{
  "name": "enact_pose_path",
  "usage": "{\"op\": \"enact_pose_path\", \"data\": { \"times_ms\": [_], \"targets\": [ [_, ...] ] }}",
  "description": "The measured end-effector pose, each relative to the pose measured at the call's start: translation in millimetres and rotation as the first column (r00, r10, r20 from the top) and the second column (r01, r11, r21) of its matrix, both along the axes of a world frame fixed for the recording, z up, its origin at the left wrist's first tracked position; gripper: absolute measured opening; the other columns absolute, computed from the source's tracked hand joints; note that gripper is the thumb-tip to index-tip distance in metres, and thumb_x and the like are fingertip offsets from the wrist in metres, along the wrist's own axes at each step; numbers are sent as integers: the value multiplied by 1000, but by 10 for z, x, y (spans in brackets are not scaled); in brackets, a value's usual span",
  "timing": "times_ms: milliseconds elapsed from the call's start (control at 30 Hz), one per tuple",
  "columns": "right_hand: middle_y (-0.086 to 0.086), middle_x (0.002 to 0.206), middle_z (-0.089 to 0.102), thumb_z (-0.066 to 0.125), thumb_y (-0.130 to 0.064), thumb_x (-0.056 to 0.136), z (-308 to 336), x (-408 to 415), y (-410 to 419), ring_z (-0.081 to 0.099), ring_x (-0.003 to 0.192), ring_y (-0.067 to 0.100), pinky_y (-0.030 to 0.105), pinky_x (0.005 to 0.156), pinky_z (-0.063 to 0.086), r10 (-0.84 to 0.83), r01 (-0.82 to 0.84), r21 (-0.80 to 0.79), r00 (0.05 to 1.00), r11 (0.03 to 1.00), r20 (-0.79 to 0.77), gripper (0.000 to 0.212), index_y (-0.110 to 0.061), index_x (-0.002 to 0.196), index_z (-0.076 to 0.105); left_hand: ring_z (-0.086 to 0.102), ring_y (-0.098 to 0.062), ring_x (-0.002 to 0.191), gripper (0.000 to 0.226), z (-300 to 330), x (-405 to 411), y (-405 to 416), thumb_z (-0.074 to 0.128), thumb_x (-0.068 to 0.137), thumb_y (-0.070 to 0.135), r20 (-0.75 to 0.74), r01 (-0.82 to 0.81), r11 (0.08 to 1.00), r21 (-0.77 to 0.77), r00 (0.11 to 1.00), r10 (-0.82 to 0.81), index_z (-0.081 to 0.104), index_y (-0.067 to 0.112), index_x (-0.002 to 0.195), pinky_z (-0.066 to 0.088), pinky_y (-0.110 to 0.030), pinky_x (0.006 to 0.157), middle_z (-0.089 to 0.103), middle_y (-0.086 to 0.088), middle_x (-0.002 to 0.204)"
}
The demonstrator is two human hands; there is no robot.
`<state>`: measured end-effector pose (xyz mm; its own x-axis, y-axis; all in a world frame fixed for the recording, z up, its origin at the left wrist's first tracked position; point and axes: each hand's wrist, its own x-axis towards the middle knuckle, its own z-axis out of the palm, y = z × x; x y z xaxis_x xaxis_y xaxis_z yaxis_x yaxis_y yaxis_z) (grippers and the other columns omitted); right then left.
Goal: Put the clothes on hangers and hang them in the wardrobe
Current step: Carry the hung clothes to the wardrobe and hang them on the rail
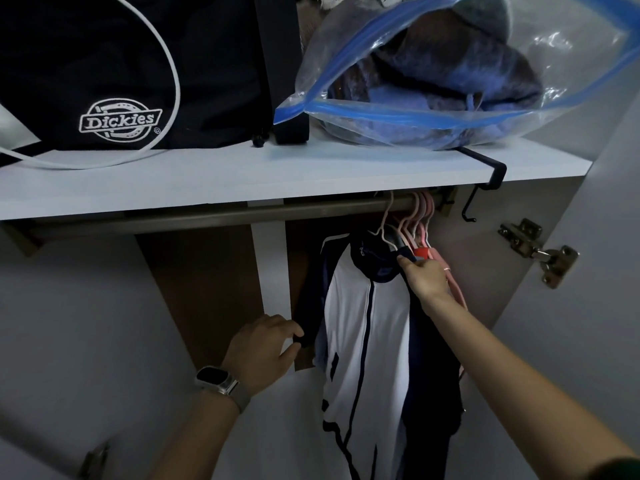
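Observation:
A white jacket with navy trim (363, 327) hangs on a pale pink hanger (384, 223) from the metal rail (207, 213) inside the wardrobe. My right hand (424, 277) grips the jacket's dark right shoulder just below the hanger hook. My left hand (263, 348) pinches the dark cuff of the jacket's left sleeve (304, 337), holding it out to the side. Several more pink hangers (420, 216) with a red garment (420, 252) and dark clothes crowd the rail's right end behind the jacket.
A white shelf (242, 174) runs above the rail, carrying a black Dickies bag (121, 81) and a clear zip bag of blue clothes (450, 74). A black hook (485, 188) clips over the shelf edge. The open door with its hinge (540, 251) stands at the right.

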<state>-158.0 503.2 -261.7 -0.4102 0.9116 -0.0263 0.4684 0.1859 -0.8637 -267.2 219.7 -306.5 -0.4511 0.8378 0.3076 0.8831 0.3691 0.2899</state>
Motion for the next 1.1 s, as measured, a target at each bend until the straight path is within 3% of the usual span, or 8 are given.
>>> {"op": "enact_pose_path", "data": {
  "times_ms": [133,267,433,600,733,967,1033,1100],
  "targets": [
    [6,67,53,52,-36,98,-46,-40,-65,44,57,15,12,51,35,66,-73,87,995,994,74,32,-8,82,55,58,-11,86,42,-48,-44,51,35,84,47,17,2,1000,6,1000,-2,67,26,103,45,-25,68,65,9,98],
    [4,56,46,51,-31,99,-199,-135,-52,46,54,20,29,55,34,87,-89,87,996,992,27,48,-10,57,41,51,-7,69,24,-69,-62,113,42,84,40,6,-9,999,33,1000,9,62,26,85,33,-14,54,63,9,81],
    [9,69,59,44,-36,102,-310,-215,-69,56,68,25,31,61,40,117,-120,91,992,989,38,44,-5,76,60,42,-3,61,13,-99,-43,188,52,84,32,24,-25,997,71,999,23,59,23,79,18,-7,51,50,15,69],
    [1,52,40,48,-30,101,-410,-316,-113,40,50,16,28,49,26,73,-70,34,995,997,-71,49,-13,56,35,44,-1,73,15,-156,6,225,55,90,28,91,-7,999,47,996,3,62,20,101,19,-5,55,58,12,85],
    [5,61,50,41,-37,103,-542,-354,-140,50,61,23,31,53,30,123,-128,101,991,987,54,46,-7,69,48,42,1,74,12,-227,12,196,53,93,29,126,-29,1000,0,992,29,60,21,97,22,-7,52,50,17,84],
    [5,68,52,36,-36,104,-673,-437,-193,51,71,26,32,64,36,138,-143,134,989,981,45,40,-5,83,48,56,-3,78,11,-266,-27,87,50,94,30,169,-82,995,-62,981,91,59,24,94,28,-7,54,61,11,90],
    [3,66,50,35,-35,105,-680,-437,-197,50,70,25,31,63,35,139,-144,143,989,979,48,39,-5,83,47,62,-6,83,11,-289,-44,61,49,94,32,193,-94,992,-83,975,108,58,25,95,43,-17,61,63,11,94],
    [6,70,53,35,-36,104,-683,-424,-195,53,73,29,32,64,35,142,-150,165,988,975,59,39,-4,86,47,62,-8,85,13,-298,-48,48,49,94,33,204,-97,988,-117,972,119,57,23,95,46,-23,64,63,10,95]
  ]
}}
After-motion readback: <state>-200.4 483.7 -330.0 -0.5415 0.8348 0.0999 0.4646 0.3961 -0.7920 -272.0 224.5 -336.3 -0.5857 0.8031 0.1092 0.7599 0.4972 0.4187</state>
